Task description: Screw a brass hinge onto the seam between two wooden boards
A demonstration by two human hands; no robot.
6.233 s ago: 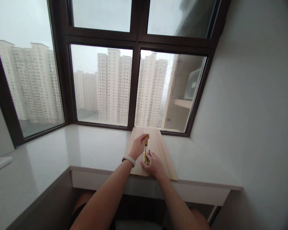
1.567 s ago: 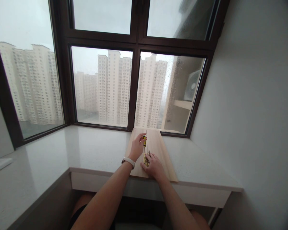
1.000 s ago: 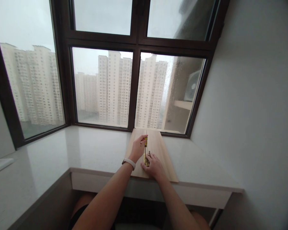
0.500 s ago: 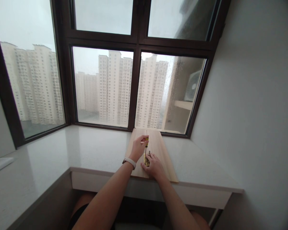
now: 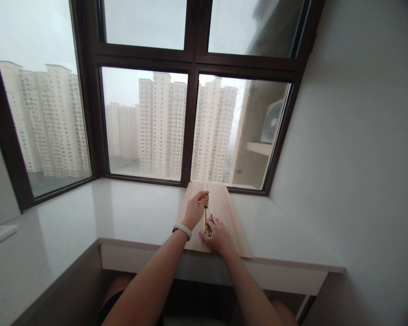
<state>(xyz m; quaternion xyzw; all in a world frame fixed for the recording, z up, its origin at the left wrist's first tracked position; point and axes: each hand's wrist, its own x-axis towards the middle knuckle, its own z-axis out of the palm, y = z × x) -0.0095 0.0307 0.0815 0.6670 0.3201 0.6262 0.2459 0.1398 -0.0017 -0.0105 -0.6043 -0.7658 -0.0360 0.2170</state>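
Note:
My left hand, with a pale band at the wrist, grips a screwdriver by its yellow and black handle. The shaft points down, and its tip meets or nearly meets a gold-coloured metal fitting; I cannot tell which. Fingers of my right hand are closed around the right side of that fitting and partly cover it. Its exact kind is too small to make out. Beneath both hands lies a light wooden board with a dark line along its middle.
The board rests on a white windowsill counter, its near end at the front edge. Dark window frames stand behind, and a grey-white wall rises at the right. A white flat object lies at the far left.
The screwdriver handle has tilted slightly left with my left hand. My right hand stays on the metal fitting, and the board has not moved.

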